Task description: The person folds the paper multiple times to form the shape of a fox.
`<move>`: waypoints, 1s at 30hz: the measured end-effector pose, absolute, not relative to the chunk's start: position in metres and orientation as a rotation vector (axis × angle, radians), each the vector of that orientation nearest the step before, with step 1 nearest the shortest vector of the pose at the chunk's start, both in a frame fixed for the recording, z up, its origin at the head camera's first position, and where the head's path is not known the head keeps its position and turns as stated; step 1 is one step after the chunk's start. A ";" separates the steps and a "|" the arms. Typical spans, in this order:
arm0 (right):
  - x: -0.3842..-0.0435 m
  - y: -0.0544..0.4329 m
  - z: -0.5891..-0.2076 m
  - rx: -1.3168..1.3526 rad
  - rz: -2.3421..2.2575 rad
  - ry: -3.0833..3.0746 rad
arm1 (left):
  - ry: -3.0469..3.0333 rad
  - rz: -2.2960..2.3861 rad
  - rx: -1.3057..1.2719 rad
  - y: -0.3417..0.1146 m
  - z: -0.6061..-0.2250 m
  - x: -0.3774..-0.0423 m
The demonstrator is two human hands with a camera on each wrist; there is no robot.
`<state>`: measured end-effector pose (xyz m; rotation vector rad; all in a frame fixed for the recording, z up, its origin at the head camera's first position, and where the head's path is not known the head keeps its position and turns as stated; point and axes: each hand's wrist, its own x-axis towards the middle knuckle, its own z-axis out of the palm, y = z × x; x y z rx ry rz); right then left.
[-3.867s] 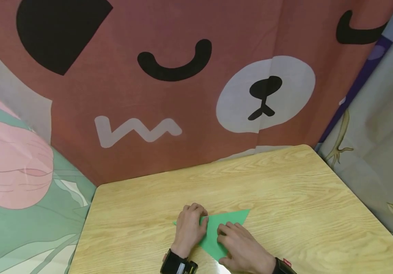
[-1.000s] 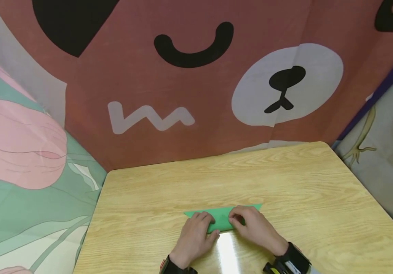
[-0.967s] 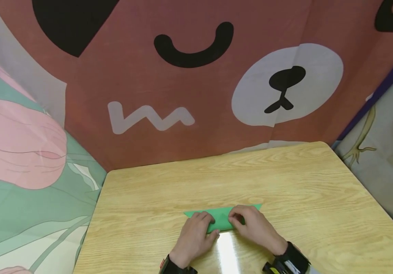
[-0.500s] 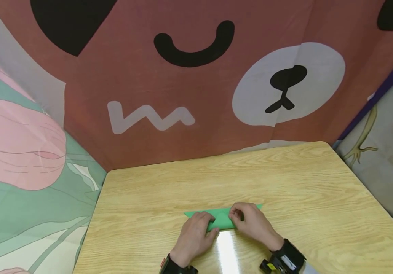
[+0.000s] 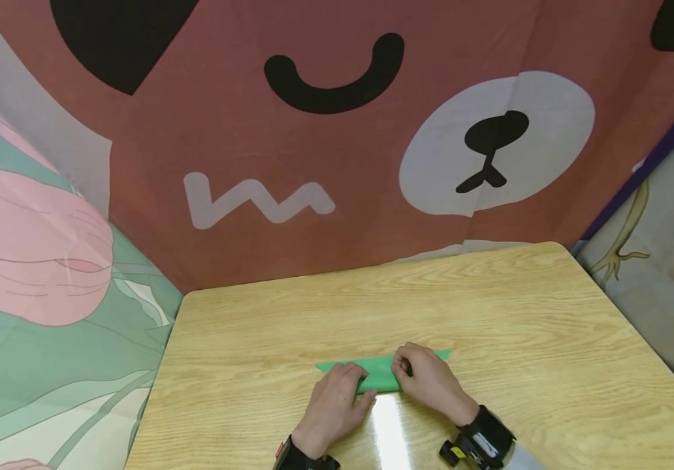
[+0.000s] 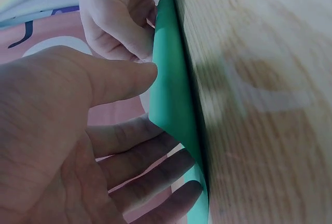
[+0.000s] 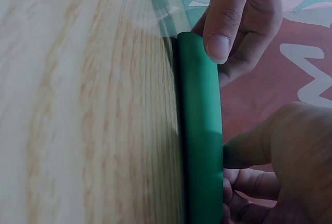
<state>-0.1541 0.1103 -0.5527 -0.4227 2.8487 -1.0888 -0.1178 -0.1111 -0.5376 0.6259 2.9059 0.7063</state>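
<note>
Green paper (image 5: 379, 375), folded to a long strip, sits on the wood-grain table (image 5: 255, 333), near side, about centre. Head view: left hand (image 5: 335, 406) on its left part, thumb at the near edge; right hand (image 5: 433, 384) on its right part, fingers curled in. Black wristbands (image 5: 486, 436) on both; brown bear-face cloth (image 5: 313, 150) behind the far table edge. Left wrist view: left fingers slightly spread against the paper, thumb tip at the rounded fold. Right wrist view: right fingertips bunched at the paper, can't tell if pinching it.
</note>
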 end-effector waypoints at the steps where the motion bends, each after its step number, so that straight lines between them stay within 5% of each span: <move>1: -0.155 0.110 -0.553 -0.415 -1.079 2.853 | 2.903 0.707 0.623 -0.111 -0.537 -0.118; 16: -0.161 0.107 -0.555 -0.354 -1.003 2.865 | 2.996 0.145 0.924 -0.087 -0.537 -0.098; 30: -0.162 0.105 -0.557 -0.346 -0.972 2.889 | 2.980 0.124 0.881 -0.084 -0.540 -0.096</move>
